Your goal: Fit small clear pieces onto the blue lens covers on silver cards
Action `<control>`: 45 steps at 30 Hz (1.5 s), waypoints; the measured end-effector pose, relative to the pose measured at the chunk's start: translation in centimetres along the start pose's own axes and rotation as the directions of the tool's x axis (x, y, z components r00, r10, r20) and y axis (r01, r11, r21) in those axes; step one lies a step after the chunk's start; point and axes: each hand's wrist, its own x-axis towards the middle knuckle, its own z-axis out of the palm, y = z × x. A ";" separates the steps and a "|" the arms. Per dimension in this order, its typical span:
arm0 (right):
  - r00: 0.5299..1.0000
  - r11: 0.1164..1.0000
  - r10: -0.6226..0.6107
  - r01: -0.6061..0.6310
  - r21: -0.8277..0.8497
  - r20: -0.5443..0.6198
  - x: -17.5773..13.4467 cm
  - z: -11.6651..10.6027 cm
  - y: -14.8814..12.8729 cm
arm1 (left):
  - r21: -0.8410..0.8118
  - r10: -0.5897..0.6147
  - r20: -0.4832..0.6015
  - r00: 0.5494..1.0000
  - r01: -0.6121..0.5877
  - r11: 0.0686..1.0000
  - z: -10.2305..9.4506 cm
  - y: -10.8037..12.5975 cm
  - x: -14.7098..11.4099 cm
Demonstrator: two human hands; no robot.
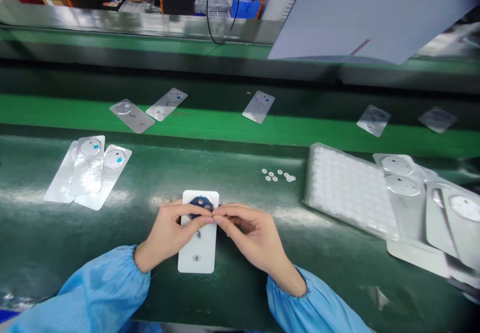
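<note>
A white phone back cover (196, 264), or a flat panel like one, lies upright on the green bench in front of me. It has a dark round camera area at its top and small dark marks below. My left hand (173, 230) is over its left side, thumb and forefinger pinched together. From the right, my right hand (253, 228) meets it fingertip to fingertip just below the camera area, also pinched. Whatever sits between the fingertips is too small to make out. Several small white round pieces (275, 178) lie on the bench beyond my right hand.
Several silvery covers (88, 170) overlap at the left. A clear plastic tray (348, 193) with a grid of pockets lies to the right, beside a pile of covers (405, 213). More covers (258, 106) are spread on the bright green strip behind. A grey-white panel (356, 13) hangs above.
</note>
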 end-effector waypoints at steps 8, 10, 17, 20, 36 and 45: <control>0.941 0.947 0.274 -0.300 0.113 0.200 0.5 -0.3 -0.2 | -0.010 0.145 -0.074 0.987 -0.146 0.989 0.0 -1.3 -0.4; 0.932 0.937 0.290 -0.323 0.135 0.216 0.6 -0.2 -0.2 | -0.010 0.180 -0.082 0.980 -0.181 0.983 0.0 -1.5 -0.4; 0.905 0.912 0.317 -0.374 0.172 0.285 0.5 -0.3 -0.7 | -0.039 0.238 -0.065 0.969 -0.241 0.970 0.0 -1.7 -0.4; 0.908 0.900 0.312 -0.377 0.219 0.279 0.5 -0.2 -0.8 | -0.034 0.211 -0.064 0.975 -0.214 0.976 0.0 -1.7 -0.5; 0.946 0.955 0.240 -0.270 0.120 0.218 0.4 0.0 -0.5 | -0.015 0.131 -0.032 0.991 -0.131 0.991 0.1 -1.0 -0.2; 0.941 0.941 0.273 -0.305 0.149 0.199 0.5 -0.4 -0.1 | -0.408 -0.287 0.039 0.957 0.278 0.870 -0.2 -0.1 0.4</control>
